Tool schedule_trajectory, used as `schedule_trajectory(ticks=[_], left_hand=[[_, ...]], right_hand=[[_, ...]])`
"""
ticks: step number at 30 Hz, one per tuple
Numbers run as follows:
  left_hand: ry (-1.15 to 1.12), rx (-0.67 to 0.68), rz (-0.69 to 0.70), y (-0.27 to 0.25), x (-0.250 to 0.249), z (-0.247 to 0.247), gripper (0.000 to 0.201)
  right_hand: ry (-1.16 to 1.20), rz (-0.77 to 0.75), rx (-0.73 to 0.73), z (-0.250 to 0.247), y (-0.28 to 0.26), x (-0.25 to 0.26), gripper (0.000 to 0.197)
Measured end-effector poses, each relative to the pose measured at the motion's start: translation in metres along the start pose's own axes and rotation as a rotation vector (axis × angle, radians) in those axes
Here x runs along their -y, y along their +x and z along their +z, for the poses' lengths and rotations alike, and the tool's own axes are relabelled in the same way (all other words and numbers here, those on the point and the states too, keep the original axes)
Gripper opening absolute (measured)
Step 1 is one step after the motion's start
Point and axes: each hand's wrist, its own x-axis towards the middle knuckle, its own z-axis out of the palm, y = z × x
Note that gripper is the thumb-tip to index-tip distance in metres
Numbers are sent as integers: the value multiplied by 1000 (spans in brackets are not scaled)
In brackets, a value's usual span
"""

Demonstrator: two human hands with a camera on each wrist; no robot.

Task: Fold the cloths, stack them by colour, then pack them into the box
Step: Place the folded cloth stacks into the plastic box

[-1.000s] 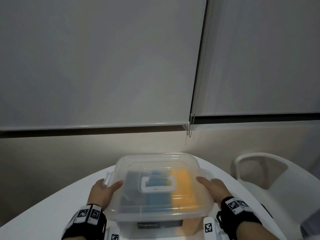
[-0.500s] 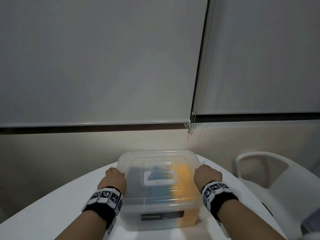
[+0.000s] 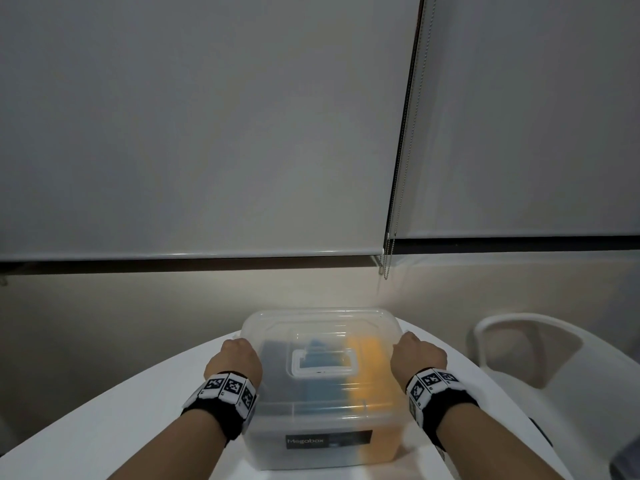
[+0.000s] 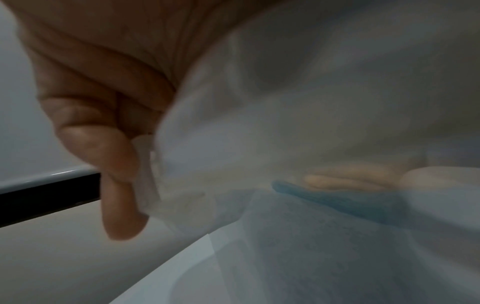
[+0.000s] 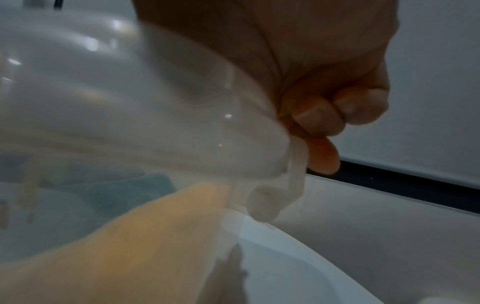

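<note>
Box [image 3: 322, 420] label — "Megabox" [image 3: 305, 441].

The box [image 3: 322, 393] is translucent, smooth plastic with a faint gloss; its side latch [image 5: 296, 164] is milky plastic. Inside, the cloths [image 3: 367, 375] look soft and matt. The table [image 3: 138, 410] is smooth, white, slightly glossy.

I am reaching both forearms forward, black marker bands on the wrists. My left hand [image 3: 232, 358] is curling its fingers [image 4: 114, 164] down over a clip. My right hand [image 3: 419, 355] is doing likewise, fingers [image 5: 322, 131] bent against its clip.
</note>
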Motion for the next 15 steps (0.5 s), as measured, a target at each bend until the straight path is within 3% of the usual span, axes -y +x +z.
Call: schedule_trajectory(ticks=[8, 15], left_hand=[[31, -12, 21, 1, 4, -3, 27], [-88, -99, 48, -4, 17, -2, 34]], right_hand=[[-196, -104, -63, 1, -4, -8, 43], [-159, -95, -71, -3, -9, -12, 44]])
